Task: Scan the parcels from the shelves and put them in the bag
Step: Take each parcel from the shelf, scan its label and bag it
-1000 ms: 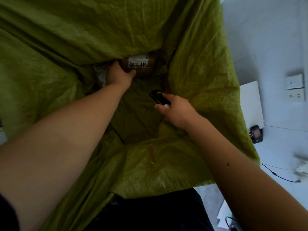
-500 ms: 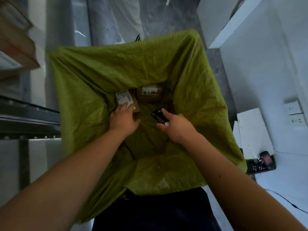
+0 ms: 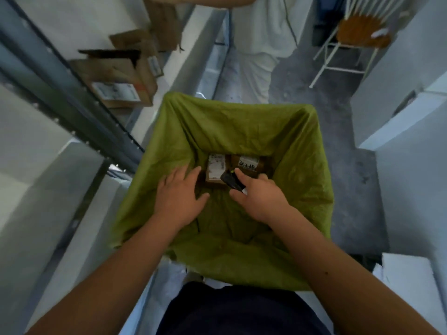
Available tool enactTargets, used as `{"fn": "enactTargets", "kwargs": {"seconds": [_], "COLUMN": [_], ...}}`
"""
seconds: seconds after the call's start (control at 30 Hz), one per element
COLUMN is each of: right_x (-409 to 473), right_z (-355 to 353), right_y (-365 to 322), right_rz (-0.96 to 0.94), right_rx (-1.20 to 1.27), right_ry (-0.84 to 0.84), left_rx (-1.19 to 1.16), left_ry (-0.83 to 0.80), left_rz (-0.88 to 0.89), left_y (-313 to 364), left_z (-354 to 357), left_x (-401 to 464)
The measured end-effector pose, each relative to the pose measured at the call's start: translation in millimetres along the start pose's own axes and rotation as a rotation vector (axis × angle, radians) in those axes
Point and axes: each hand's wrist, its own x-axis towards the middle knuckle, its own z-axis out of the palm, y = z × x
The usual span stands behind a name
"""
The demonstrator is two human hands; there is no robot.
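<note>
At the centre of the frame a green bag gapes open; two labelled parcels lie side by side at its bottom; left hand hovers spread and empty; right hand grips one black scanner; upper left, perhaps three cardboard boxes sit on a shelf.

Grey concrete floor; white chair; shelving.
</note>
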Motion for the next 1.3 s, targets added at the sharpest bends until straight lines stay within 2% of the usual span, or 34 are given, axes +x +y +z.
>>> {"fn": "enactTargets", "kwargs": {"seconds": [0.2,0.47,0.7,0.93,1.1,1.3], "right_x": [-23.9,-83.8,-171.8,-272.5,-348.5,-400.9], "right_z": [-22.6,-12.5,14.0,19.5,34.0,39.4], "right_y": [-29.9,-156.1,-248.4,-304.1,-313.1,-312.0], "right_rz": [-0.352,-0.87,-1.177,-1.366,-1.419,-1.431], "right_rx": [0.009,-0.027,-0.077,-0.125,-0.075,-0.029], "right_ry": [0.042,-0.024,-0.074,-0.053,-0.076,0.005], "left_rx": [-0.127,-0.149,-0.184,-0.109,-0.044,-0.002], "left_ry": [0.192,0.409,0.66,0.788,0.832,0.846], "left_rz": [-0.273,-0.737,-1.073,-1.16,-1.183,-1.153], "left_y": [15.8,-10.0,-29.9,-28.9,-11.2,-9.2], "left_z": [-28.5,-71.6,-105.7,-134.7,-138.0,-149.1], "left_x": [-106.1,-258.5,-393.8,-500.7,-576.0,-625.0]}}
